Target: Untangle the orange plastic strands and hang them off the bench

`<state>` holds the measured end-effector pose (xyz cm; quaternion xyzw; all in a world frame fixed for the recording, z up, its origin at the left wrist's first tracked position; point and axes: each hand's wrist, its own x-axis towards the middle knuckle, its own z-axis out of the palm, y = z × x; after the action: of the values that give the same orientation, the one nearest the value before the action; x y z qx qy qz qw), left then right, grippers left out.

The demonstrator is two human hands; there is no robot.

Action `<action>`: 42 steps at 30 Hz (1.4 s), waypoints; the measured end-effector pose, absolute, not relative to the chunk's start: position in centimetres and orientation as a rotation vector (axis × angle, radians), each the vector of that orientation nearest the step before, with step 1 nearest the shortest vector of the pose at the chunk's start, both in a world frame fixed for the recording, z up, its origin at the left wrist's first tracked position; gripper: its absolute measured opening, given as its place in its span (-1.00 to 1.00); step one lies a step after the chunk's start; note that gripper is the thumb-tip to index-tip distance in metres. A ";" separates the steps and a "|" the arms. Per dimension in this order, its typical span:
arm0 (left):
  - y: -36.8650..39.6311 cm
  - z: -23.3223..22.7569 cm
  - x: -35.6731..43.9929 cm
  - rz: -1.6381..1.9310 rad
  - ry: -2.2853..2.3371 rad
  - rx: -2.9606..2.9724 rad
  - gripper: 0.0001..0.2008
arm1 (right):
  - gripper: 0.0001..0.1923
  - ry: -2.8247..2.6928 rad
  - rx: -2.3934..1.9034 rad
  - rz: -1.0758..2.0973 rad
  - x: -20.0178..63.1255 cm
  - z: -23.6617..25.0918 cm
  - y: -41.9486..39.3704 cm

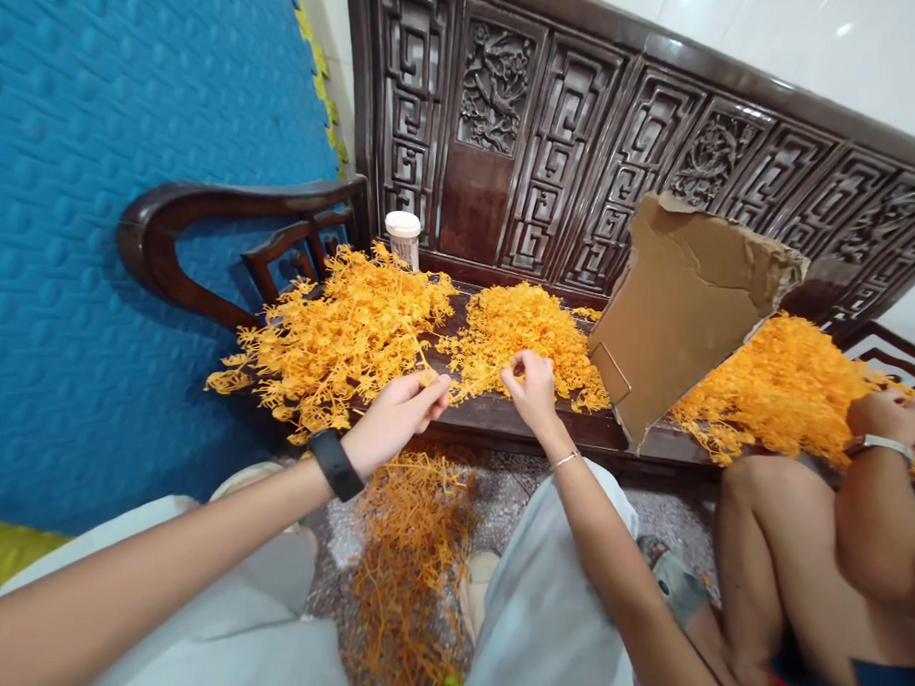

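My left hand, with a black band on its wrist, is closed around the stem of an orange plastic flower sprig. Just right of it, my right hand is pinched at the near edge of a pile of small orange plastic flower pieces; whatever is between its fingertips is too small to make out. A larger heap of orange plastic flower sprigs lies beyond my left hand on the dark wooden bench. Thin orange bits bridge the gap between my hands.
A torn cardboard sheet stands tilted on the bench, with another orange heap behind it. A co-worker's hand works there. A white-lidded tub stands by the backrest. Orange stems cover the floor between my legs.
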<state>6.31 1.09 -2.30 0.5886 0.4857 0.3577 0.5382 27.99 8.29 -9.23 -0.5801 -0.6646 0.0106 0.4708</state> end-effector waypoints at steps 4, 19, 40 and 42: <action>0.0 -1.6 4.4 0.824 1.319 1.326 -0.67 | -0.82 -1.192 -1.590 -0.003 35.1 -9.7 10.0; 0.5 -4.9 -0.2 0.697 1.319 1.500 -0.69 | -0.66 -0.985 -1.653 0.340 39.7 -13.4 13.1; 0.0 -2.1 1.9 1.034 1.004 1.092 -0.75 | -0.77 -1.853 -0.914 1.180 24.0 -9.5 5.3; 0.0 -2.2 2.7 0.997 1.009 1.111 -0.73 | -0.69 -1.945 -0.843 1.190 22.7 -9.1 4.1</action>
<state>2.75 0.01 -2.18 0.4832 0.4392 0.4337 0.6209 22.68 4.08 -9.13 -0.3252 -0.7501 0.4590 0.3478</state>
